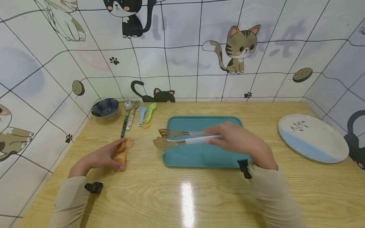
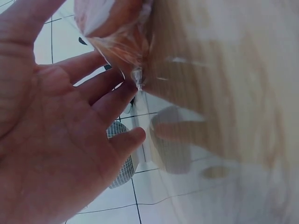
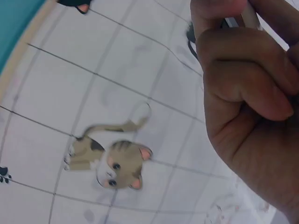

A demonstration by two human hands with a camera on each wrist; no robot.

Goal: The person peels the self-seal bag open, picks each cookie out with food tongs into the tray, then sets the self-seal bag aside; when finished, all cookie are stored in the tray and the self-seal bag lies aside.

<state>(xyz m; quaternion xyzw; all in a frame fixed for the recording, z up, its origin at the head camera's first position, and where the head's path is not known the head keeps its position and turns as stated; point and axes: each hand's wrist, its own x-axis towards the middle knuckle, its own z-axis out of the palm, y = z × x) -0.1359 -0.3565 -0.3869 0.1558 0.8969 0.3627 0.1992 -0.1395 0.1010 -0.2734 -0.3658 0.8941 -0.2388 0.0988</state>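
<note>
On the left of the table, my left hand (image 1: 99, 158) holds bread in a clear plastic wrapper (image 1: 121, 155), thumb on the near side and fingertips on the far side. The wrapper's twisted end shows beside the fingers in the left wrist view, with orange-brown bread (image 2: 114, 16) above it. My right hand (image 1: 235, 139) grips a pair of tongs (image 1: 194, 139) by the pale handles. Their brown ends point left, parted, past the left edge of the teal tray (image 1: 199, 160). A bit of orange-brown shows between the tips. Curled fingers hide most of the handle in the right wrist view.
At the back left stand a dark blue bowl (image 1: 105, 109), a metal spoon (image 1: 126, 117), a fork (image 1: 132, 117), a small blue spoon (image 1: 141, 117) and a green spoon (image 1: 150, 112). A white and blue plate (image 1: 313, 139) lies on the right. Cat-patterned walls enclose the table.
</note>
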